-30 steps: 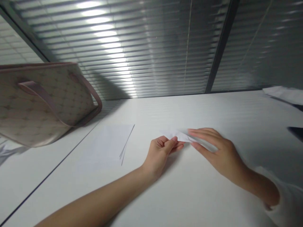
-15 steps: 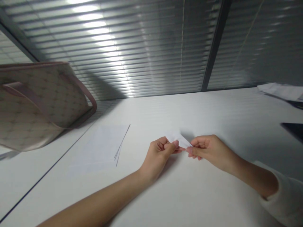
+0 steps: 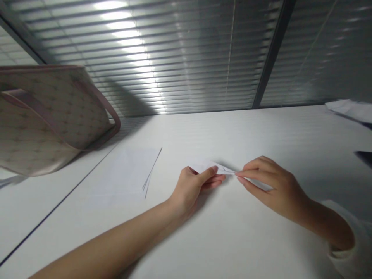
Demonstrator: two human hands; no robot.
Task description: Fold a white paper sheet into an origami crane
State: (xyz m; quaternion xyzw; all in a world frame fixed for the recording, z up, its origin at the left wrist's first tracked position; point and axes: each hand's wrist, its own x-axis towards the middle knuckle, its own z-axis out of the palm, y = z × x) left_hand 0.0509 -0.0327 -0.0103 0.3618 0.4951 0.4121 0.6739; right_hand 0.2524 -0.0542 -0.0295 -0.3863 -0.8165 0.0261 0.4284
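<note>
A small folded piece of white paper [image 3: 221, 168] lies low over the white table [image 3: 232, 240] between my two hands. My left hand [image 3: 194, 185] pinches its left end between thumb and fingers. My right hand [image 3: 271, 184] rests on the paper's right part, fingers pressed together and pointing left along the fold. Part of the paper is hidden under my right fingers.
A few loose white sheets [image 3: 128, 172] lie on the table to the left of my hands. A beige patterned tote bag [image 3: 49, 116] with pink handles stands at the far left. More paper [image 3: 350, 110] and a dark object [image 3: 364, 157] sit at the right edge. Closed blinds [image 3: 188, 58] run behind the table.
My right hand has gone from a curled pinch at the paper's tip to fingers laid out flatter on it. The paper has come down closer to the table.
</note>
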